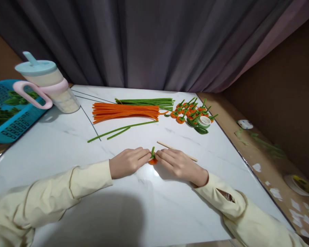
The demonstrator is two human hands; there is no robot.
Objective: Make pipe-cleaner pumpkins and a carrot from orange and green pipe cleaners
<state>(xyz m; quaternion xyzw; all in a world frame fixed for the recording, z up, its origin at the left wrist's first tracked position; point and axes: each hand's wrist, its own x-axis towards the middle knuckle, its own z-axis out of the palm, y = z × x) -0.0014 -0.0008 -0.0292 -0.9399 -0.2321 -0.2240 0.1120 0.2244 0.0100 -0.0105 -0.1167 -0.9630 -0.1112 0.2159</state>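
Both hands rest on the white marble table [67,151], meeting near its middle. The left hand [127,162] and the right hand [178,164] pinch a small orange pipe-cleaner flower [152,160] between their fingertips, fingers together and clamped on it from either side. A short green stem stands up out of the flower, which sits low, touching or just above the table (I cannot tell which). Both sleeves are pale yellow.

Just behind the right hand lies a thin wooden stick [170,147], partly hidden by the fingers. Farther back are two loose green pipe cleaners [121,129], then a bundle of orange pipe cleaners [126,111] with a bundle of green pipe cleaners [146,101] just behind it. To their right sits a heap of finished orange flowers [187,110] with green stems, and a roll of tape [204,120] lies against the heap.

At the far left corner stands a drinking cup [51,87] with a blue lid, a straw and a pink handle. Beside it, off the table, is a blue basket [8,127] holding green pieces. A grey curtain [154,41] hangs behind.
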